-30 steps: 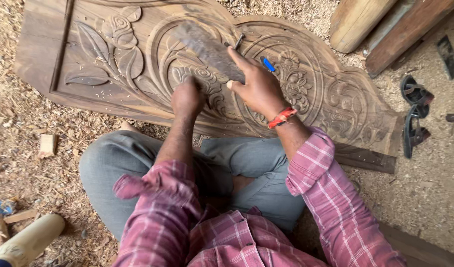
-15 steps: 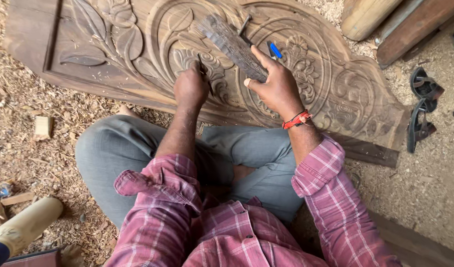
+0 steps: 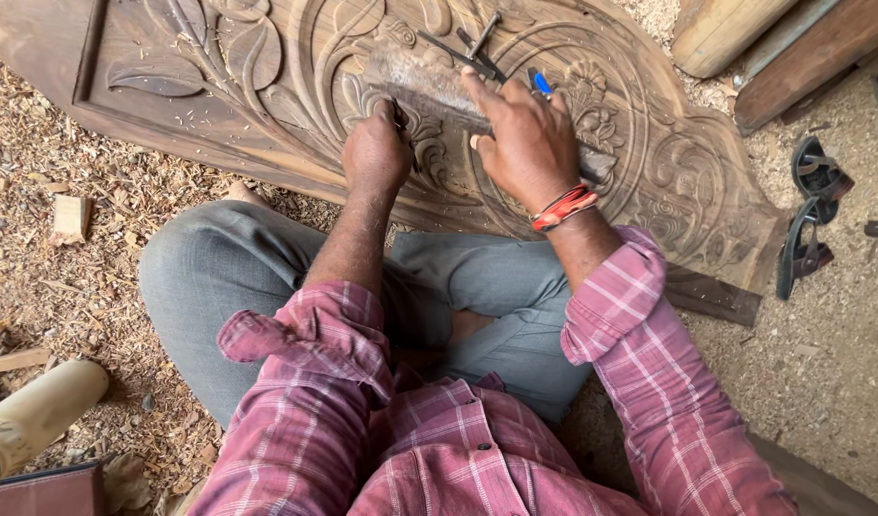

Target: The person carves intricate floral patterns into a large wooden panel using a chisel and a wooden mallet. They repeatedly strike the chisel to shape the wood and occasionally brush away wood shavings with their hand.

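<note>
I sit cross-legged on the sawdust-strewn ground (image 3: pixel 95 287) with the big dark-brown carved wooden panel (image 3: pixel 267 115) lying flat in front of my knees. My left hand (image 3: pixel 377 153) is clenched into a fist around a thin dark steel chisel (image 3: pixel 402 124), its tip set into the scrollwork near the middle of the panel. My right hand (image 3: pixel 525 143), with the red-orange band at the wrist, is wrapped around a worn flat wooden mallet block (image 3: pixel 429 86) that lies across the carving just above the chisel; the fingers grip it, though the forefinger stretches out along its edge. A few more slim metal chisels (image 3: pixel 467 48) and a blue-handled tool (image 3: pixel 542 84) rest on the panel just beyond my right hand.

As I judge it, I am in the middle of chiselling detail into the floral relief, between blows. The next strike would call for the chisel to be held steady at its angle and the block brought squarely onto its head.

A pair of dark sandals (image 3: pixel 812 210) lies off to my right, well apart.
</note>
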